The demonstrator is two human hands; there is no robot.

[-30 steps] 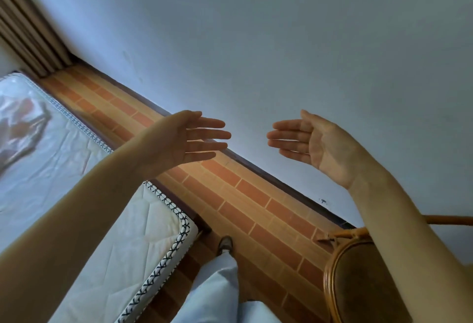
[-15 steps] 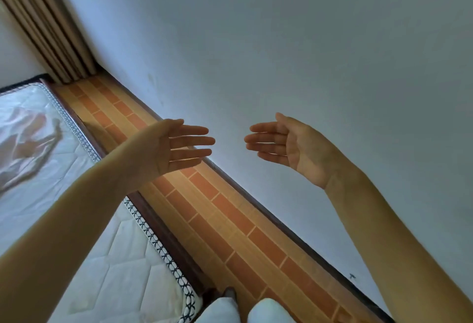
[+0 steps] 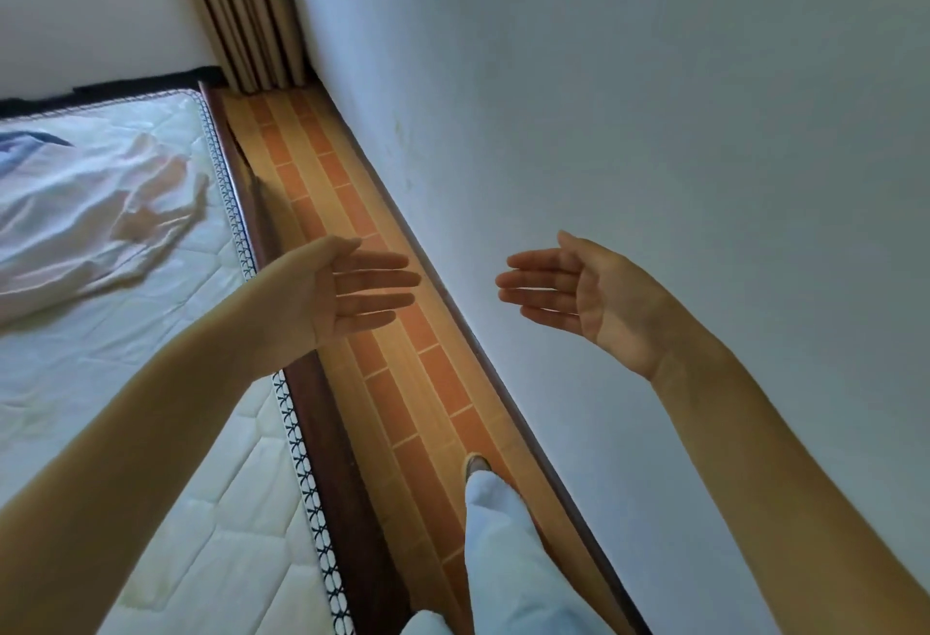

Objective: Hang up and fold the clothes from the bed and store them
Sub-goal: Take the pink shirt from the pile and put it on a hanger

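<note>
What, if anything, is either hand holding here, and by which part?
Nothing. The left hand and right hand are both open and empty, fingers straight, above the floor strip. The white garment lies untouched on the mattress.

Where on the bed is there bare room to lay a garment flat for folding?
The near stretch of the white quilted mattress, under the left hand and bordered by the patterned piping edge, is bare. Farther up it is crowded: crumpled white clothing covers that part. The right hand hangs beside the wall, holding nothing.
</note>
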